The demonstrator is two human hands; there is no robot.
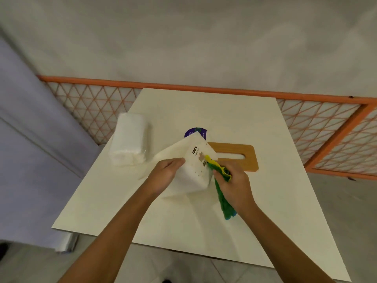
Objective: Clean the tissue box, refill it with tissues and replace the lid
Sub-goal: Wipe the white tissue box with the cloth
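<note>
The white tissue box [191,160] is tilted up off the table, its printed underside facing me. My left hand [165,176] grips its left side. My right hand [232,184] is closed on a green and yellow cloth [221,188], pressed against the box's right end. The wooden lid [244,160] with its slot lies flat on the table just behind my right hand. A wrapped stack of white tissues [129,141] stands at the table's left edge.
The white table [204,221] stands against an orange lattice fence [326,129]. A purple round thing [194,132] peeks out behind the box. A pale wall is on the left.
</note>
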